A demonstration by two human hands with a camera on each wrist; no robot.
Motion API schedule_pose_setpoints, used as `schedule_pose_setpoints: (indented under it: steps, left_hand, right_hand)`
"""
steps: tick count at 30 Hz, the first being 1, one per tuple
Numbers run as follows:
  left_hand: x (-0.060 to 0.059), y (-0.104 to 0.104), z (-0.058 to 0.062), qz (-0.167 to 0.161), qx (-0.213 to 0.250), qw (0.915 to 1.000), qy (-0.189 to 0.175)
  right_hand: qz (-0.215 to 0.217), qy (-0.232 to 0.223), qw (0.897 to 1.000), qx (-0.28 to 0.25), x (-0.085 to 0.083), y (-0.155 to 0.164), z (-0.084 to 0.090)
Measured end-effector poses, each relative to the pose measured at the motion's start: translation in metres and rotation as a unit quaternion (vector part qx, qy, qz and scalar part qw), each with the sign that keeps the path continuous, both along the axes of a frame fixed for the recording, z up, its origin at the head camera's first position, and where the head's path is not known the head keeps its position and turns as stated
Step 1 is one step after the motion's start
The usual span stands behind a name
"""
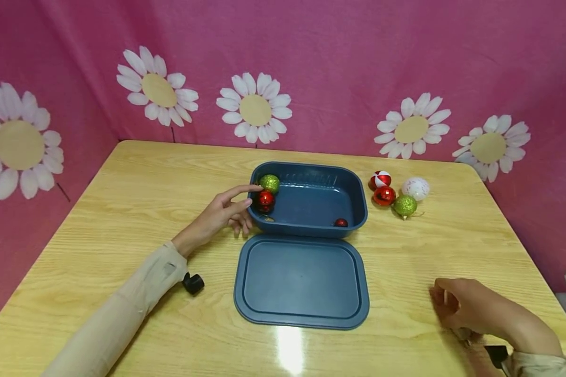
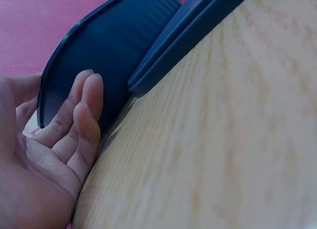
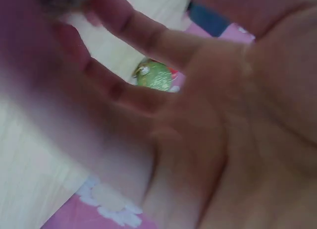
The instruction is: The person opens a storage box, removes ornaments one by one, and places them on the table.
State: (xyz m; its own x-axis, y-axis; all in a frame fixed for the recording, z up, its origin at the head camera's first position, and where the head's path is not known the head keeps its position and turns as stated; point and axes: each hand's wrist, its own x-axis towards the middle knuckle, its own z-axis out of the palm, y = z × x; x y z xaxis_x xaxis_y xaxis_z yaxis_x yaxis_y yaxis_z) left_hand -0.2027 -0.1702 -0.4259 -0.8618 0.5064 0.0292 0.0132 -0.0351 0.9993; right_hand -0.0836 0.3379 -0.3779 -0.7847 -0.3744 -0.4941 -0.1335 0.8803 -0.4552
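A dark blue tub (image 1: 356, 193) stands mid-table with its lid (image 1: 302, 280) lying flat in front of it. In the tub's left end sit a green glitter ball (image 1: 269, 183) and a shiny red ball (image 1: 265, 200); a small red ball (image 1: 341, 222) lies near the front wall. My left hand (image 1: 242, 207) rests against the tub's left outer wall (image 2: 124, 50), its fingers (image 2: 86, 107) nearly straight and one digit reaching the rim. My right hand (image 1: 441, 303) lies on the table at the front right, loosely curled and holding nothing.
Right of the tub lie a red-and-white ball (image 1: 381, 179), a red ball (image 1: 384, 196), a green glitter ball (image 1: 405, 205) (image 3: 153, 74) and a white ball (image 1: 415, 188). Pink daisy-print cloth walls in the wooden table (image 1: 122, 209) at the back and sides.
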Motion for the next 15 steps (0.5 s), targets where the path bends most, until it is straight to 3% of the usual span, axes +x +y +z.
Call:
schedule_pose_setpoints:
  steps: [3,7,10,15]
  left_hand:
    - [-0.001,-0.002,0.001,-0.001,0.001,1.0,0.003]
    - [-0.001,-0.003,-0.001,0.0,0.003,1.0,0.001]
    - [0.0,-0.003,-0.002,0.001,0.004,1.0,0.0]
    - [0.001,-0.003,0.0,0.004,0.0,1.0,0.0]
  right_hand:
    - [0.055,0.149,0.987,-0.002,-0.017,-0.012,0.0]
    - [0.068,0.324,0.943,-0.01,-0.05,-0.036,0.0]
    - [0.066,0.369,0.927,-0.013,-0.076,-0.051,0.003]
    - [0.057,0.365,0.929,-0.003,-0.102,-0.072,0.015]
